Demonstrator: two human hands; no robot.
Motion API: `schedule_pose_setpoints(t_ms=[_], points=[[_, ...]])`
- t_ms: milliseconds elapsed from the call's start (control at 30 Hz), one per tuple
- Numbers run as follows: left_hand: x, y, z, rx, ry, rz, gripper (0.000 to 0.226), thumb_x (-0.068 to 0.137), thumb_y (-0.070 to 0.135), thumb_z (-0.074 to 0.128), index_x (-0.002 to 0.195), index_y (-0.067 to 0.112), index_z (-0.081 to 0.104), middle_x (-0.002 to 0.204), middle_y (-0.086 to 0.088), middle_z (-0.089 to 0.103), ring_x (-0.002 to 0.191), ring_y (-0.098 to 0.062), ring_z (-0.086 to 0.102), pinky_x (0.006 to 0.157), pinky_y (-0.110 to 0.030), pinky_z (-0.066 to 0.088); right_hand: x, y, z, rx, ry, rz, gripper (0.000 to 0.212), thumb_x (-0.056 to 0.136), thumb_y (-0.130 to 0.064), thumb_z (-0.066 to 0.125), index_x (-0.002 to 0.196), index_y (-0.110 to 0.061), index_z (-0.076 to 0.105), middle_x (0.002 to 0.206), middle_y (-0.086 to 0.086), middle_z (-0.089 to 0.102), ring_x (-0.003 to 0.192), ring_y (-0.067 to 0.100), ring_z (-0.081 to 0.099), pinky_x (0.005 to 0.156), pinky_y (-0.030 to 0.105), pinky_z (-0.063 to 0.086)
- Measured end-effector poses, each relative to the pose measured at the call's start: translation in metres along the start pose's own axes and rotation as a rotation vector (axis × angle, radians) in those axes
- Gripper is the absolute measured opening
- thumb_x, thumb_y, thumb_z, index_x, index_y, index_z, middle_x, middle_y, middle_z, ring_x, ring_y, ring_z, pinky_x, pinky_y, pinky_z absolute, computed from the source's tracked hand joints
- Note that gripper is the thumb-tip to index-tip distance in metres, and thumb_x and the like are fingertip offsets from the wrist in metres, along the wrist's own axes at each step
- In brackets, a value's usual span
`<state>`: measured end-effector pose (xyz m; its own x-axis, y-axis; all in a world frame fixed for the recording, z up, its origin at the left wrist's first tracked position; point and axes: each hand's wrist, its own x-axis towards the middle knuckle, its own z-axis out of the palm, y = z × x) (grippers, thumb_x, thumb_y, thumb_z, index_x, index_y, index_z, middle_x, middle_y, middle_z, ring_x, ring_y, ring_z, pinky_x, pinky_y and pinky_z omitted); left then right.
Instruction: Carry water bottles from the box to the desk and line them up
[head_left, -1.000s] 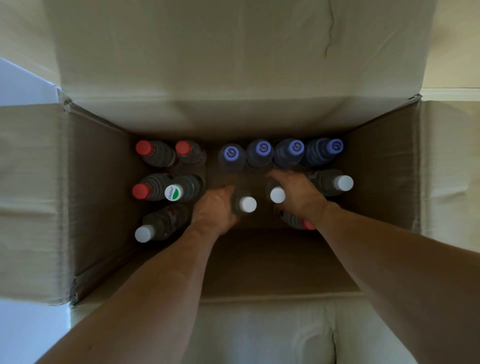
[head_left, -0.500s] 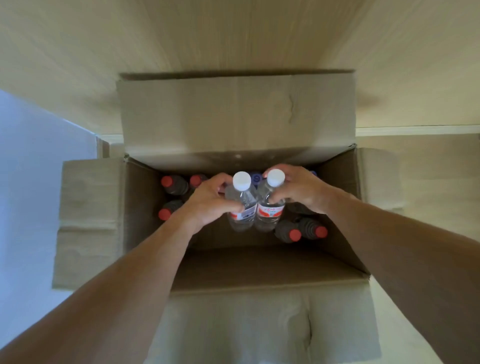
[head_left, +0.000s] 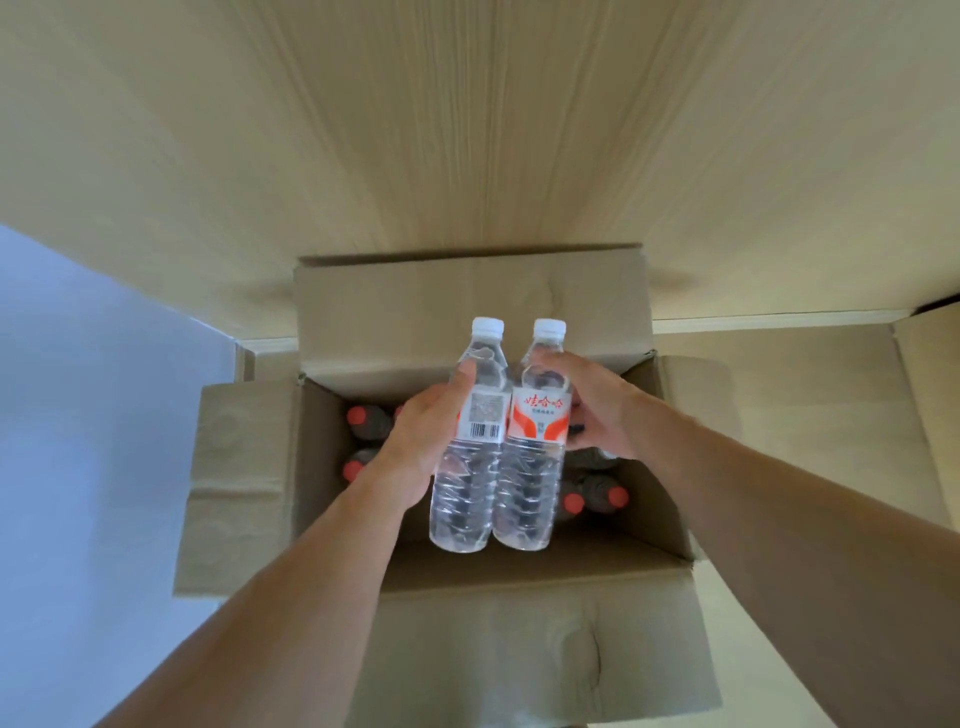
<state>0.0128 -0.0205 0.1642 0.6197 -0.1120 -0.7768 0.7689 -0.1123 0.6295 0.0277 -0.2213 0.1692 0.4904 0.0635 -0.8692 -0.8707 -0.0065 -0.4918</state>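
You are standing over the open box (head_left: 441, 597). Your left hand (head_left: 431, 436) is gripping one clear bottle (head_left: 470, 467) and your right hand (head_left: 597, 410) is gripping the other bottle (head_left: 532, 462), both upright and touching above it. Beyond, red-capped bottles (head_left: 597, 499) are waiting inside. No desk is showing, so carrying and lining up are remaining.

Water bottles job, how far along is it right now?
Done: nothing can be confirmed, since no desk shows in this view. In hand: the left hand grips one white-capped bottle and the right hand grips another, both raised above the box. Left: carrying this pair to the desk, lining them up, then the red-capped bottles remaining in the box.
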Motion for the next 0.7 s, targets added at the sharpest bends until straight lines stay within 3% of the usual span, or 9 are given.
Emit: schedule_pose_setpoints(t_ms=[100,200,267,367,467,600,700], points=[[-0.013,0.009,0.005,0.005,-0.028,-0.047,0.066,0.086,0.081,0.045,0.122,0.029,0.064,0.113,-0.003,0.074,0.102,-0.024,0.073,0.092,-0.051,0.056,-0.010,0.002,0.003,0.036,-0.030,0.049,0.046,0.090,-0.061,0.058,0.116,-0.024,0.063,0.102,0.006,0.077,0.101,0.027,0.071,0.088,0.045,0.052],[-0.028,0.020,0.009,0.066,-0.024,-0.059,0.069,0.089,0.080,0.038,0.132,0.029,0.056,0.125,-0.006,0.068,0.111,-0.027,0.067,0.100,-0.053,0.051,-0.025,0.002,0.004,0.056,-0.055,0.087,0.052,0.088,-0.064,0.059,0.118,-0.022,0.063,0.102,0.007,0.077,0.103,0.027,0.070,0.096,0.047,0.051],[-0.042,0.026,0.013,0.072,-0.046,-0.075,0.072,0.089,0.081,0.036,0.134,0.027,0.053,0.124,-0.007,0.068,0.111,-0.027,0.067,0.100,-0.052,0.051,-0.038,0.002,0.003,0.045,-0.110,0.097,0.054,0.082,-0.055,0.071,0.123,-0.022,0.060,0.107,0.008,0.076,0.105,0.028,0.070,0.092,0.046,0.052],[-0.062,0.032,0.012,-0.051,-0.129,-0.177,0.071,0.091,0.076,0.041,0.136,0.023,0.053,0.120,-0.008,0.072,0.108,-0.026,0.071,0.100,-0.050,0.051,-0.060,0.003,-0.002,0.008,-0.200,0.075,0.062,0.074,-0.025,0.079,0.129,-0.025,0.049,0.115,0.010,0.073,0.107,0.029,0.070,0.091,0.048,0.053],[-0.086,0.041,0.006,-0.167,-0.312,-0.220,0.062,0.093,0.063,0.053,0.135,0.018,0.061,0.128,-0.012,0.069,0.118,-0.030,0.066,0.109,-0.051,0.043,-0.085,-0.004,-0.007,-0.008,-0.226,0.071,0.060,0.080,-0.004,0.073,0.129,-0.025,0.047,0.116,0.010,0.072,0.105,0.027,0.071,0.091,0.046,0.054],[-0.113,0.058,0.006,-0.254,-0.409,-0.180,0.057,0.094,0.041,0.047,0.142,0.012,0.052,0.136,-0.017,0.062,0.126,-0.033,0.060,0.105,-0.052,0.044,-0.123,-0.017,-0.015,0.010,-0.182,0.016,0.037,0.083,-0.004,0.072,0.117,-0.012,0.061,0.114,0.014,0.073,0.109,0.030,0.068,0.105,0.048,0.047],[-0.129,0.079,0.015,-0.258,-0.442,-0.133,0.060,0.089,0.041,0.052,0.142,0.012,0.050,0.134,-0.017,0.064,0.123,-0.032,0.063,0.096,-0.048,0.051,-0.148,-0.032,-0.022,0.047,-0.122,-0.019,0.022,0.084,-0.007,0.072,0.105,-0.009,0.068,0.120,0.022,0.068,0.104,0.032,0.064,0.108,0.047,0.041]])
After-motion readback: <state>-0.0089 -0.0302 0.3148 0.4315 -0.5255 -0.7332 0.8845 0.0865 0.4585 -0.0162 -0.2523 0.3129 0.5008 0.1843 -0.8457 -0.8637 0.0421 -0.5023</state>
